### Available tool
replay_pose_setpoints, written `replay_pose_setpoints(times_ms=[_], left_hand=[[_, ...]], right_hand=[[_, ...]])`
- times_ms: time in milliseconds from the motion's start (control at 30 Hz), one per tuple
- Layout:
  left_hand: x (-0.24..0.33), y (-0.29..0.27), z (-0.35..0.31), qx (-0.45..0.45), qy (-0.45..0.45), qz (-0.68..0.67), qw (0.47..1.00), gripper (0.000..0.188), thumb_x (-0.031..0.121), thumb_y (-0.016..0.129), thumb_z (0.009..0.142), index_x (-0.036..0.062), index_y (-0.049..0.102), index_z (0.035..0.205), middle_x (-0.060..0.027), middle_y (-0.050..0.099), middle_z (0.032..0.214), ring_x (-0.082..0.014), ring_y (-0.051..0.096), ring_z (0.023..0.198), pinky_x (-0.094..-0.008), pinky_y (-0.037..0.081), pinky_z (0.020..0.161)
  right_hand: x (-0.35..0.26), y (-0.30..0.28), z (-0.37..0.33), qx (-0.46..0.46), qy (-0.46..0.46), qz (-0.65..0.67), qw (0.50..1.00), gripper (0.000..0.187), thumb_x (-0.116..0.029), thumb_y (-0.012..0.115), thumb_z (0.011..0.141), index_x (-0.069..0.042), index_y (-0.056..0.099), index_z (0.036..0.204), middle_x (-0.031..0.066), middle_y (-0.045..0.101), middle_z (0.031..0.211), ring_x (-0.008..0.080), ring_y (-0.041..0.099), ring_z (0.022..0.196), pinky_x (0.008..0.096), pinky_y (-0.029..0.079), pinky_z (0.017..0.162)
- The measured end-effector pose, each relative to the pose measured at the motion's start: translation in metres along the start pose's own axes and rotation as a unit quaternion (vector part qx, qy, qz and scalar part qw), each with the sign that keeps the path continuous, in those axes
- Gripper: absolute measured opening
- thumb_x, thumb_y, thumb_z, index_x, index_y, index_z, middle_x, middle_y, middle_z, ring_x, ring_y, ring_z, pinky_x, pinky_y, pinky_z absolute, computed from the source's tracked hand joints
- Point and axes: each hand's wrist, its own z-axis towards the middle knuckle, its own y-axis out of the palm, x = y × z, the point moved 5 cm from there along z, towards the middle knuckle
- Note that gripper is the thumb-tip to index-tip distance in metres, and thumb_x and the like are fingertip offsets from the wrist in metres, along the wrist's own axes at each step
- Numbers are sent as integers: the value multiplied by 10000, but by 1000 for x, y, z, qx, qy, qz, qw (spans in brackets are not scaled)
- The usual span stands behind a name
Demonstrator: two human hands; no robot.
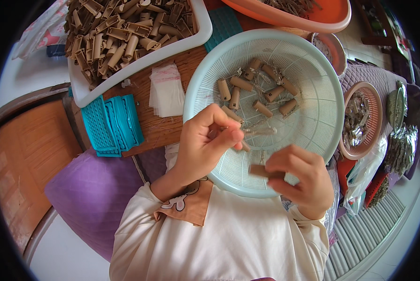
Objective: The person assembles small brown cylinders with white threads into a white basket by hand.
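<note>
Over the near left part of a pale green mesh basket (194, 89), my left hand (205, 140) is closed in a pinch. A blurred, whitish translucent strip (261, 131) shows at its fingertips; whether it is gripped there I cannot tell. My right hand (303, 177), above the basket's near right rim, grips a brown tube-shaped plastic piece (262, 171) between thumb and fingers. Several similar brown tube pieces (241, 84) lie on the basket's bottom, some with thin whitish threads on them. One brown tube (232, 114) is partly hidden behind my left fingers.
At the far left a white tub (201, 23) is heaped with brown plastic parts (121, 40). Clear bags (166, 91) and teal trays (111, 124) lie on the wooden table (147, 129). An orange basin (308, 21) stands behind; a pink basket (377, 119) sits right.
</note>
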Motion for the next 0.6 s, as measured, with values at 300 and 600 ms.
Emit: replay_pose_setpoints(times_ms=[300,600], left_hand=[[-1,15,-3,-162,-58,199,965,205,192,621,795,20,515,765,-24,574,596,-49,523,532,-192,398,468],[-3,6,-7,-58,35,52,996,213,193,574,826,16,456,836,-44,573,698,-56,561,628,-173,452,544]], right_hand=[[17,-7,5,148,-21,79,986,222,50,664,611,5,582,813,80,573,752,182,592,660,248,462,576],[15,-3,6,140,54,-42,988,232,50,669,592,-3,571,795,74,575,748,178,592,655,267,463,573]])
